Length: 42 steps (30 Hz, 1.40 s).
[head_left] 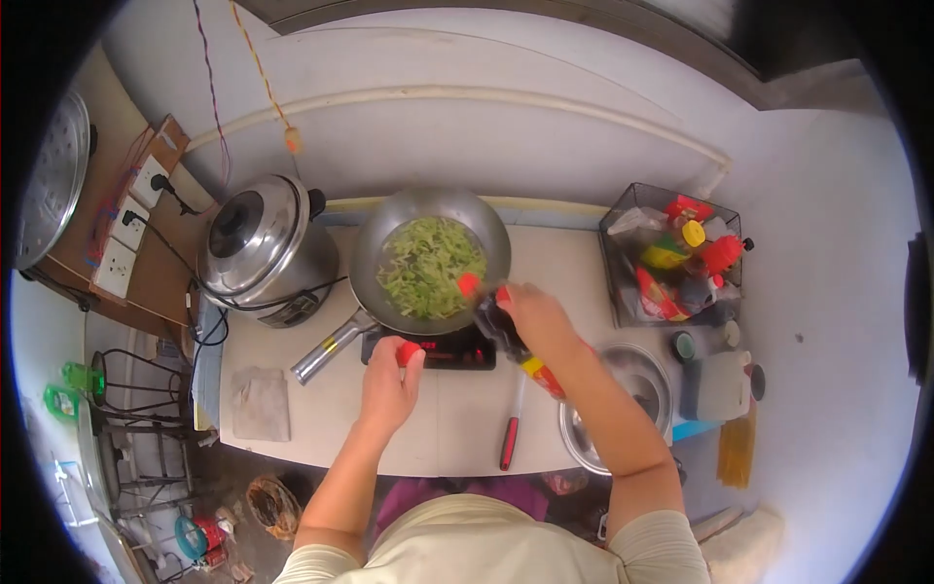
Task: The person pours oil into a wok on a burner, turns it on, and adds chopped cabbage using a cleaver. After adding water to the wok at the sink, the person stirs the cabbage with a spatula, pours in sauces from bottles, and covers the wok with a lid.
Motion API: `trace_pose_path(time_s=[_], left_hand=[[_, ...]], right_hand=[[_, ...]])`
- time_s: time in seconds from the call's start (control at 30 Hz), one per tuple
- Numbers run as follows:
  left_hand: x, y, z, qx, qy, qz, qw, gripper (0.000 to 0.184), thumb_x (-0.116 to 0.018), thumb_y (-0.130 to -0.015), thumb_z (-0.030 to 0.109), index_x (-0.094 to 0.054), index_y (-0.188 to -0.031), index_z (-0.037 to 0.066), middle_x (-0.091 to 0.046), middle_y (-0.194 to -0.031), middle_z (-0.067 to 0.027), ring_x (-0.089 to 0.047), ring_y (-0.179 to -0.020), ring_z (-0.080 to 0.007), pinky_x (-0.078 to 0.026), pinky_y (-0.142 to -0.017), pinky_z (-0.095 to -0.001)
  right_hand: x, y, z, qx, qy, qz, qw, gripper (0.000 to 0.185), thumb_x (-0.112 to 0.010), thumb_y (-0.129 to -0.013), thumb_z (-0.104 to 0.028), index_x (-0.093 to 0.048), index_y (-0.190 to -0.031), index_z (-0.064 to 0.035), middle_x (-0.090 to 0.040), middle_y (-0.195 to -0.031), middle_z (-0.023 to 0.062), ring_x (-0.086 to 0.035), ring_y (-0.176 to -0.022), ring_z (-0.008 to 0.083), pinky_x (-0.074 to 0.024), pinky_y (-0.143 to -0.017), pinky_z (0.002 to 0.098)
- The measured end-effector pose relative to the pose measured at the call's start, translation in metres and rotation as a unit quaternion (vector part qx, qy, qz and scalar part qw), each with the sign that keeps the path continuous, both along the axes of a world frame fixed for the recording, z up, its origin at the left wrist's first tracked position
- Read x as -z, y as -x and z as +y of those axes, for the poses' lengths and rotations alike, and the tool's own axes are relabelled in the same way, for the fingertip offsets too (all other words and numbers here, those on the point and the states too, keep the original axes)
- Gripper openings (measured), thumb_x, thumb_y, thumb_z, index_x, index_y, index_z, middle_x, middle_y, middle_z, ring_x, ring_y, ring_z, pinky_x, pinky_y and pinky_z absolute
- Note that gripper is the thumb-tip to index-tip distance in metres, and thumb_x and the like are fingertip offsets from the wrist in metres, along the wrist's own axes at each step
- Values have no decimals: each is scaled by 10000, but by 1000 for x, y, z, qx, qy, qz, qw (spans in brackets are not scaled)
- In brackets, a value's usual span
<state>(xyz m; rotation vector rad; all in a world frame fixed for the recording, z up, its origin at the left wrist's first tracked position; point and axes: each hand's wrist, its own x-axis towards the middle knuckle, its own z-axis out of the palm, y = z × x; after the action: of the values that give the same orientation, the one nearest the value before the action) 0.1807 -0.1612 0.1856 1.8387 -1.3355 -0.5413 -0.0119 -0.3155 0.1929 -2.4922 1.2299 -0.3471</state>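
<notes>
My right hand is closed round a dark bottle with a red neck and a yellow and red label. The bottle is tilted, its mouth over the right edge of the frying pan. Chopped green vegetables lie in the pan, which sits on a black cooktop with red lit digits. My left hand holds a small red cap between its fingers, just below the pan and to the right of its handle.
A steel cooker stands left of the pan, near a folded cloth. A red-handled knife and a steel bowl are at the right front. Behind them are a wire basket of condiments and a white jug.
</notes>
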Motion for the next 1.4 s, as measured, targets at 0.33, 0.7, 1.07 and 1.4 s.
trace_pose_path(time_s=[0.33,0.7,1.07,1.4], left_hand=[[-6,46,-22,-1,5,12,1000,300,-589,-868,219,-502,-1012,-30,-574,-906,-179,-568,-840,-329,-451,-736,-384],[1,39,-4,-12,-38,7,999,276,-585,-866,214,-507,-981,-25,-567,-884,-179,-569,-808,-330,-449,-713,-388],[9,22,2,-25,-11,16,999,277,-587,-867,205,-506,-995,-27,-557,-886,-176,-560,-793,-319,-450,-707,-374],[-37,28,-51,-19,162,47,986,247,-599,-883,197,-525,-1021,6,-554,-862,-51,-512,-746,-129,-432,-695,-257]], right_hand=[[6,13,-15,-51,59,44,996,116,-495,-808,-68,-580,-849,-1,-615,-826,171,-649,-745,300,-544,-646,370],[20,2,-24,-40,16,44,998,158,-506,-849,-175,-575,-885,-38,-587,-812,179,-597,-759,348,-478,-675,430],[6,-9,-21,-42,-12,-26,999,191,-518,-860,-207,-554,-890,-22,-584,-860,190,-574,-832,367,-452,-707,443],[-12,27,17,-40,56,-213,975,276,-654,-797,-156,-518,-1001,-29,-596,-871,144,-593,-773,349,-493,-651,411]])
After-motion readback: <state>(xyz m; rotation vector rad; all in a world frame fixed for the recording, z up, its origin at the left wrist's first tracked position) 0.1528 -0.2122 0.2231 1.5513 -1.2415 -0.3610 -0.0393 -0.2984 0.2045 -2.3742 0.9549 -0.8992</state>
